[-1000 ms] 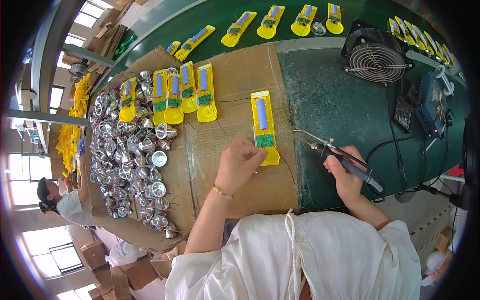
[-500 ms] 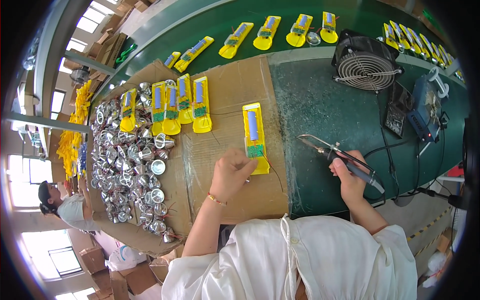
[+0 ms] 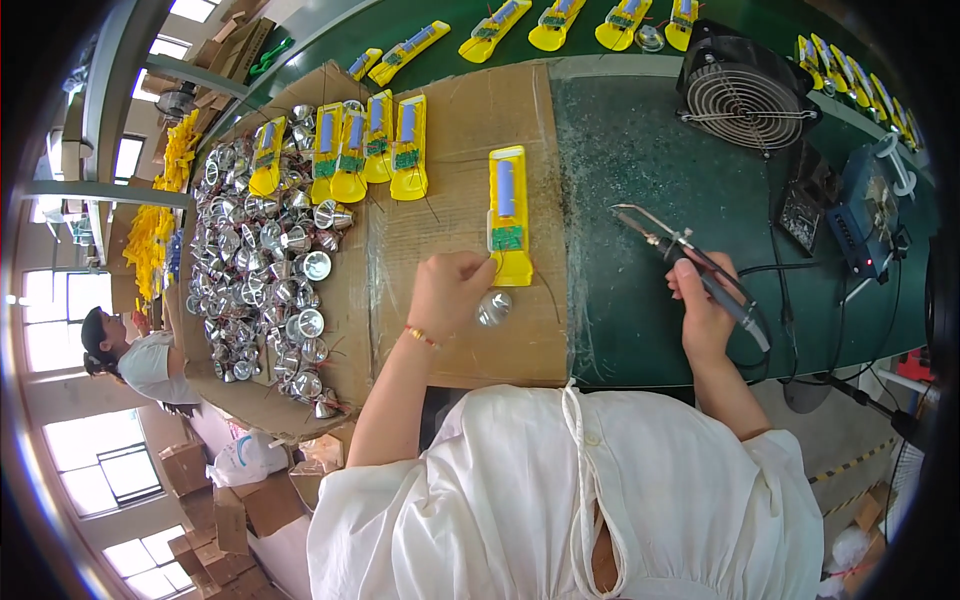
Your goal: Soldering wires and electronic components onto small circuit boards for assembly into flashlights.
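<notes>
A yellow plastic housing lies on the cardboard in front of me, with a purple cylindrical battery and a green circuit board in it. My left hand is closed in a pinch at the housing's lower left edge; whatever its fingertips hold is too small to make out. Just below them sits a silver reflector cup. A thin dark wire trails from the board's right side. Over the green mat, my right hand grips a soldering iron with a thin curved metal tube along it, tip pointing up and left, apart from the housing.
Many silver reflector cups fill a cardboard tray at left, several yellow housings across its far edge. More housings line the green surface beyond. At right stand a black fan and a blue soldering station. A co-worker is far left.
The view has shifted, so the bench sits higher in the picture. My left fingers have moved left off the housing's lower part, uncovering the reflector cup. The soldering iron remains in my right hand.
</notes>
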`<state>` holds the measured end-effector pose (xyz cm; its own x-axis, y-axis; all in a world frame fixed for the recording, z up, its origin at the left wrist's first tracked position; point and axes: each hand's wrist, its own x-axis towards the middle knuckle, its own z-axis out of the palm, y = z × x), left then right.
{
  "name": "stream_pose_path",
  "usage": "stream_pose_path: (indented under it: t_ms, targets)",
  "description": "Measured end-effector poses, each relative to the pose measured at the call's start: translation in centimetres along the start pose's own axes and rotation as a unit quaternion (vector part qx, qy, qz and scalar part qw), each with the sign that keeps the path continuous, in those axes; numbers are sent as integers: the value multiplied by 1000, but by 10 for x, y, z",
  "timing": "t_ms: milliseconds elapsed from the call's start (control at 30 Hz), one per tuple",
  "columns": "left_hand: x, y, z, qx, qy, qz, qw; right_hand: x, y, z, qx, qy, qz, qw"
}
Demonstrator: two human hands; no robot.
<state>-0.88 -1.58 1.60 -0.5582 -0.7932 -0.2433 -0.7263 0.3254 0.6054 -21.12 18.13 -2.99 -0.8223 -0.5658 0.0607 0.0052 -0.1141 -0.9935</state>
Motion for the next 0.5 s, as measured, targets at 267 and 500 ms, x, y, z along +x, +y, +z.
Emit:
stream_pose_path:
  t_ms: [267,500]
  targets:
    - [85,31,-27,141,33,108,984,-2,7,-5,-19,9,37,999]
    - [277,65,-96,318,127,88,936,-10,12,-5,-83,-12,20,996]
